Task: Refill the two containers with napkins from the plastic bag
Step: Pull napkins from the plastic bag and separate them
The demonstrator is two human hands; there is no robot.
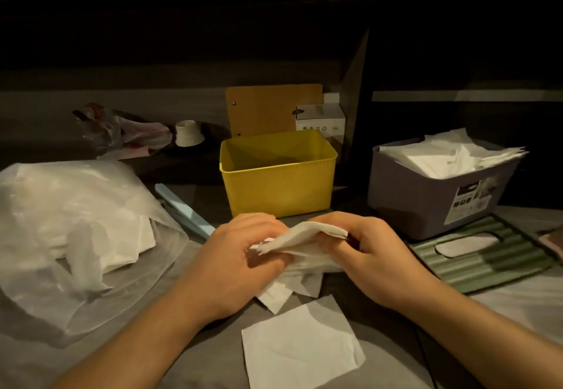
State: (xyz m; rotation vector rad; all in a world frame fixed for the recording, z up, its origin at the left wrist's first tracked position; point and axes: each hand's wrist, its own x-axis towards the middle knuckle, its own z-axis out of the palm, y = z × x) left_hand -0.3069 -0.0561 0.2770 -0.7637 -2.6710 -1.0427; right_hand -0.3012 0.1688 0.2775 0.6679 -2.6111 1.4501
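Both hands meet at the centre of the view, closed around a small stack of napkins (301,237): the left hand (243,254) pinches its near-left end, the right hand (368,254) grips the far-right end, so the stack's long axis runs roughly from 8 to 2 o'clock. The yellow box (277,187) stands just beyond the hands at 12 o'clock, looks empty, and has its long side facing them; neither hand is clearly nearer, and nothing lies between. The stack would likely need turning to match that opening. The purple box (426,199) at 2 o'clock is already heaped with napkins. The plastic bag (76,221), with more napkins inside, sprawls at 9 o'clock. A green lid (487,254) lies at 3 o'clock, and a loose napkin (298,349) at 6 o'clock.
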